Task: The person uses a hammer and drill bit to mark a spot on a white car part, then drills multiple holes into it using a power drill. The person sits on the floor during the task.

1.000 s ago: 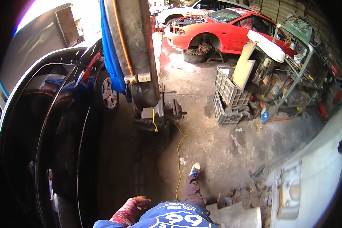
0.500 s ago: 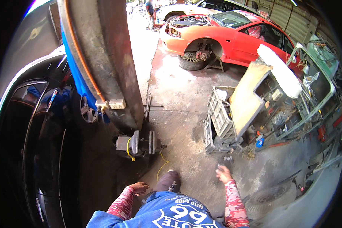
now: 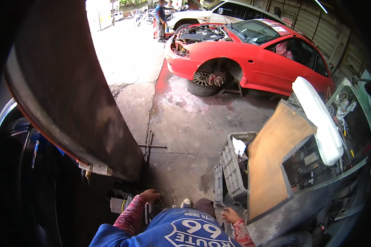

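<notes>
My left hand (image 3: 149, 195) is over the floor at lower left, just right of a bench vise (image 3: 118, 204) that my sleeve partly covers. Its fingers are loosely extended, and nothing shows in them; a thin pale line, perhaps the cord, runs below the fingertips. At lower right my right hand (image 3: 230, 214) is closed in a pinch, with a small dark thing at its fingertips, too small to name. Beyond that hand, stacked grey plastic crates (image 3: 233, 177) stand beside a tan L-shaped panel (image 3: 270, 164).
A dark pillar (image 3: 78, 103) rises at left, beside a black car (image 3: 24, 173). A cross lug wrench (image 3: 149, 145) stands by its base. Ahead, a red car (image 3: 251, 53) rests on a jack stand (image 3: 233, 88), a loose wheel (image 3: 202, 83) beneath. A person (image 3: 160, 20) stands far off.
My view has moved forward and tilted up, so the crates and red car look nearer. The vise has slipped toward the lower edge. My right hand has come closer to my body.
</notes>
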{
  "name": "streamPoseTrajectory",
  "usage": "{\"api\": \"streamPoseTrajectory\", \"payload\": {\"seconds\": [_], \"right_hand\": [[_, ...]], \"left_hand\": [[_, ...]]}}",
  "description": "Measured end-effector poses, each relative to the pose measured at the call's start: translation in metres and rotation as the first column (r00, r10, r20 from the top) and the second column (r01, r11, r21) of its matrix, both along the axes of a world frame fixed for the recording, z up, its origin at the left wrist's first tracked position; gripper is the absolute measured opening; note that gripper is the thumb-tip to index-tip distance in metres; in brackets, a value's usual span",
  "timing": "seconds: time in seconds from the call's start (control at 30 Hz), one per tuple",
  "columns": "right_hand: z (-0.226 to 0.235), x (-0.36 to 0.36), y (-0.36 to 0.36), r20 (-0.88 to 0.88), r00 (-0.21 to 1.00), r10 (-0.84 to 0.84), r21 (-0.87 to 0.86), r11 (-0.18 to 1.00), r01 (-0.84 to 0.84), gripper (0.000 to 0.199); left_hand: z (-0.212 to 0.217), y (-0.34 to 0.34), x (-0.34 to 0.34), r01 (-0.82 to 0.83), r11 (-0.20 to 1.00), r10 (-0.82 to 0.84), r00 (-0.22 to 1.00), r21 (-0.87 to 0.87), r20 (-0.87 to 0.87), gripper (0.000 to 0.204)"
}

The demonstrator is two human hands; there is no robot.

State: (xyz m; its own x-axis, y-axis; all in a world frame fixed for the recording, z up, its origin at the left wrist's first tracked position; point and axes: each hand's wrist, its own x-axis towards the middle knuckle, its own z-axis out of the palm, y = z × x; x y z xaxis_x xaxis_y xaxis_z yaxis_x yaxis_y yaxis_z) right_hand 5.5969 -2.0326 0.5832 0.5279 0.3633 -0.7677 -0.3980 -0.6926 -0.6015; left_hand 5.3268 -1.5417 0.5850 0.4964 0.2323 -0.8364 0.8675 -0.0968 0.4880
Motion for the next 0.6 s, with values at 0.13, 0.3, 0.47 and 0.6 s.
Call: {"api": "streamPoseTrajectory", "payload": {"seconds": [0.13, 0.3, 0.47, 0.6], "right_hand": [[-0.039, 0.022, 0.013, -0.215, 0.949, -0.232, -0.090, 0.972, 0.217, 0.061], [-0.079, 0.083, 0.073, -0.276, 0.921, -0.275, -0.217, 0.951, 0.219, 0.057], [-0.086, 0.200, 0.168, -0.247, 0.944, -0.220, -0.194, 0.965, 0.175, 0.054], [-0.072, 0.310, 0.253, -0.221, 0.954, -0.202, -0.086, 0.978, 0.188, 0.051]], "left_hand": [[0.028, 0.051, 0.093, -0.166, 0.985, 0.171, 0.972, -0.044, 0.161, 0.053], [0.024, 0.104, 0.172, -0.366, 0.915, 0.385, 0.918, -0.171, 0.096, 0.044], [-0.006, 0.173, 0.186, -0.488, 0.873, 0.485, 0.861, 0.019, -0.154, 0.042], [-0.032, 0.226, 0.163, -0.719, 0.689, 0.723, 0.669, 0.096, -0.176, 0.037]]}}
